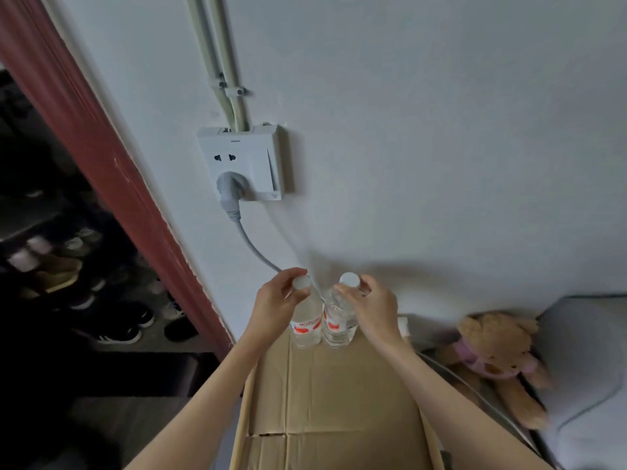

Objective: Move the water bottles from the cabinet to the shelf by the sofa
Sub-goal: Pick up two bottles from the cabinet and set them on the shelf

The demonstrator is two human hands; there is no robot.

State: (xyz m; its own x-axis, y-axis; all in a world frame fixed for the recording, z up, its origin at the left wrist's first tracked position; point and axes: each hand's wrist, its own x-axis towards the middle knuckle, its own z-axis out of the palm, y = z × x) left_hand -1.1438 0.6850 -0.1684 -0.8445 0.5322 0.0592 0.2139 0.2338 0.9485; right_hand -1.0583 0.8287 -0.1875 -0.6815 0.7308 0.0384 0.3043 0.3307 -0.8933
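left hand fingers clamped on left bottle cap | right hand fingers clamped on right bottle neck | red-white labels, text blurred | both upright on cardboard box

Dim, soft indoor light; murky, blurred left side, wide-angle bending at edges, faint shadows on wall.

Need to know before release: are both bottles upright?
Upright: both bottles stand caps-up, side by side, on the cardboard box.
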